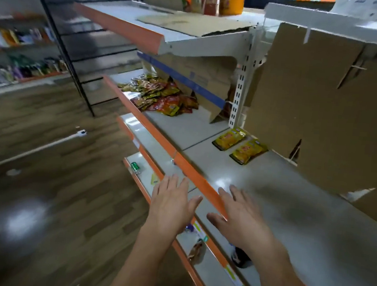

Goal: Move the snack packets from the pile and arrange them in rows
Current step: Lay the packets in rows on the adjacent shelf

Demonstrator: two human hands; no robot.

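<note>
Nearest, at six o'clock, the left hand (172, 203) and right hand (239, 214) hover with grip spread, empty, over the shelf (270, 192) edge. Farther, at one o'clock, two yellow packets (240, 144) lie side by side. Farthest, at eleven o'clock, sits the pile (162, 95).

Packet pile (162, 95) on shelf (269, 196), far left; two packets (240, 145) side by side right of it, against cardboard (324, 109) behind.
</note>
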